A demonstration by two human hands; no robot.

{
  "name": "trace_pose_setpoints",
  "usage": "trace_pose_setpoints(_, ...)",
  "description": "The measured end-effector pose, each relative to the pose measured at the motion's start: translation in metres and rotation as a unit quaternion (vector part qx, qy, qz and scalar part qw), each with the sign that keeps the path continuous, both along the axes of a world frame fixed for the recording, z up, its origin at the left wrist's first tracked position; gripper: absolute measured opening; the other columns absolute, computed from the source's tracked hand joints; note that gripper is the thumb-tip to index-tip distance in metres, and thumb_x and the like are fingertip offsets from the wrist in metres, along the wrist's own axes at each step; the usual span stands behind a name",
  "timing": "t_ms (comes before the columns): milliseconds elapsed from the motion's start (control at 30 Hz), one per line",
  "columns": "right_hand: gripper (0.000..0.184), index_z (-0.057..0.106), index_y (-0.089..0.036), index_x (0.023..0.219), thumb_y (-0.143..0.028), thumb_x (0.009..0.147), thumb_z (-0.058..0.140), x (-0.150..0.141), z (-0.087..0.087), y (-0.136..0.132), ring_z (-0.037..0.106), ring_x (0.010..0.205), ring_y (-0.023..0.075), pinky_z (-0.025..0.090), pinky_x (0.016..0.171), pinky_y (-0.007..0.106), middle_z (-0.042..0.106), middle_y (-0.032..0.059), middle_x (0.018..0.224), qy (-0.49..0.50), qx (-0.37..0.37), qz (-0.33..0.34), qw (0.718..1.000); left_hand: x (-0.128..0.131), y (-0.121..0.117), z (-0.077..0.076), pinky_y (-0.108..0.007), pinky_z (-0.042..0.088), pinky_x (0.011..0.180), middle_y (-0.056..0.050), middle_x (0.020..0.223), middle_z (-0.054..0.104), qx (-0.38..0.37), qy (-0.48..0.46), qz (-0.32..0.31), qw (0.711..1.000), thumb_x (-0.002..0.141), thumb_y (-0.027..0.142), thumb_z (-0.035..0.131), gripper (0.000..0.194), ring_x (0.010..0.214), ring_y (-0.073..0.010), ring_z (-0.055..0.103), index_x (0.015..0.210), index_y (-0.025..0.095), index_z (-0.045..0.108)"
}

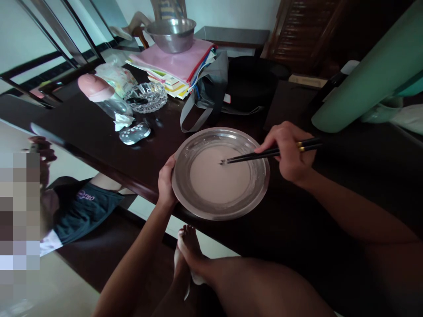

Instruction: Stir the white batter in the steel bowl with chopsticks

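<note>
A steel bowl (220, 211) stands near the front edge of the dark table, part filled with a pale, smooth liquid batter (214, 180). My left hand (167, 180) is closed on the bowl's left rim, its fingertips hidden behind the wall. In my right hand (291, 152) is a pair of black chopsticks (264, 154) with gold bands, slanting down to the left over the bowl. Their tips, coated with some batter, are at the middle of the liquid; whether they dip below its surface I cannot tell.
Left on the table (95, 145) are a remote control (135, 134), a glass ashtray (150, 97) and a pink-capped bottle (104, 94). Behind stand a grey bag (211, 83) and a second steel bowl (173, 37) on stacked books. A green cylinder (366, 75) leans in at right. Another person sits left.
</note>
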State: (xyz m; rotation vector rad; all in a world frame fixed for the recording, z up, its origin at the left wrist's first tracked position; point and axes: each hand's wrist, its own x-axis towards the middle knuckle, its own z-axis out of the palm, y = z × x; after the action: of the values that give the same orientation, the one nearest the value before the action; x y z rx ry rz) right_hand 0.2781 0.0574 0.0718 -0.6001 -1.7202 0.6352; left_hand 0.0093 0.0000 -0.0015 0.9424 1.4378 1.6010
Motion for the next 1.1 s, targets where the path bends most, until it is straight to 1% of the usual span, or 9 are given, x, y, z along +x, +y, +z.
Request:
trace_pose_setpoints(100,0.047,0.063,-0.024,0.061,-0.038,0.102,0.047,0.0005,0.0009,-0.0025,0.052,0.052,0.0135,0.04,0.052,0.034,0.06,0.0007,0.058,0.041,-0.013,0.02,0.999,-0.001,0.0004,-0.0017,-0.035,0.05,0.101,-0.004,0.111,0.077,0.003,0.008,0.001,1.0,0.084,0.048,0.058,0.036,0.118,-0.0281,0.065,0.1,0.022,0.077)
trace_pose_setpoints(267,0.04,0.072,-0.025,0.075,-0.04,0.102,0.048,-0.0009,0.0028,-0.0024,0.057,0.057,0.0126,0.045,0.053,0.032,0.064,0.0014,0.066,-0.077,-0.026,0.058,0.995,0.0,0.0002,-0.0004,-0.036,0.053,0.098,-0.004,0.108,0.077,-0.001,-0.008,0.008,1.0,0.082,0.05,0.059,0.036,0.116,-0.0285,0.067,0.097,0.022,0.077)
trace_pose_setpoints(400,0.044,0.066,-0.023,0.066,-0.042,0.101,0.049,0.0007,0.0038,-0.0013,0.057,0.055,0.0124,0.044,0.049,0.03,0.06,0.0016,0.062,0.025,-0.039,0.005,0.999,0.0016,0.0001,0.0009,-0.035,0.054,0.096,-0.004,0.108,0.077,-0.005,-0.01,0.007,1.0,0.082,0.049,0.06,0.036,0.116,-0.0282,0.066,0.097,0.022,0.077)
trace_pose_setpoints(533,0.04,0.066,-0.021,0.069,-0.041,0.101,0.051,-0.0016,0.0013,-0.0012,0.046,0.043,0.0086,0.035,0.038,0.026,0.062,-0.0001,0.059,0.04,-0.085,0.063,0.994,0.001,0.0002,-0.0006,-0.035,0.053,0.096,-0.004,0.106,0.078,-0.005,-0.001,0.013,1.0,0.083,0.048,0.058,0.033,0.115,-0.0279,0.067,0.094,0.023,0.077)
trace_pose_setpoints(667,0.038,0.071,-0.023,0.074,-0.038,0.102,0.049,-0.0018,0.0007,0.0007,0.049,0.048,0.009,0.039,0.045,0.027,0.065,0.0005,0.065,-0.038,-0.039,0.051,0.997,0.0,0.0002,-0.0012,-0.033,0.052,0.097,-0.004,0.108,0.077,-0.01,-0.006,0.011,1.0,0.083,0.047,0.057,0.034,0.117,-0.0273,0.066,0.095,0.022,0.076)
trace_pose_setpoints(800,0.044,0.067,-0.022,0.065,-0.033,0.103,0.048,0.0006,0.0025,-0.0003,0.054,0.052,0.0099,0.044,0.052,0.029,0.06,-0.0002,0.06,0.036,-0.015,-0.009,0.999,0.0001,-0.0001,-0.0007,-0.034,0.051,0.099,-0.005,0.114,0.076,-0.002,-0.009,-0.006,1.0,0.084,0.047,0.057,0.036,0.12,-0.0279,0.064,0.1,0.021,0.076)
trace_pose_setpoints(867,0.045,0.066,-0.022,0.063,-0.032,0.103,0.048,0.0003,0.003,-0.0014,0.052,0.049,0.0093,0.042,0.049,0.028,0.06,-0.0006,0.059,0.057,-0.031,0.016,0.998,0.0003,-0.0001,-0.0006,-0.035,0.05,0.1,-0.005,0.112,0.076,-0.002,-0.01,-0.004,1.0,0.083,0.047,0.058,0.036,0.12,-0.0284,0.064,0.1,0.021,0.076)
trace_pose_setpoints(967,0.042,0.07,-0.021,0.069,-0.033,0.103,0.048,-0.0004,0.0036,-0.0012,0.053,0.051,0.009,0.042,0.049,0.028,0.066,0.0007,0.066,-0.021,-0.041,0.065,0.997,0.0001,0.0003,-0.0012,-0.035,0.05,0.101,-0.005,0.111,0.077,-0.006,-0.013,0.003,1.0,0.083,0.048,0.058,0.038,0.119,-0.0283,0.065,0.101,0.02,0.076)
trace_pose_setpoints(1100,0.041,0.071,-0.022,0.07,-0.034,0.102,0.048,0.0016,0.0042,0.0,0.058,0.057,0.0107,0.044,0.052,0.028,0.064,0.0013,0.065,-0.034,-0.01,0.027,0.999,-0.0008,0.0005,-0.0022,-0.034,0.049,0.102,-0.005,0.113,0.076,-0.003,-0.005,-0.001,1.0,0.084,0.048,0.057,0.039,0.119,-0.0273,0.064,0.102,0.02,0.076)
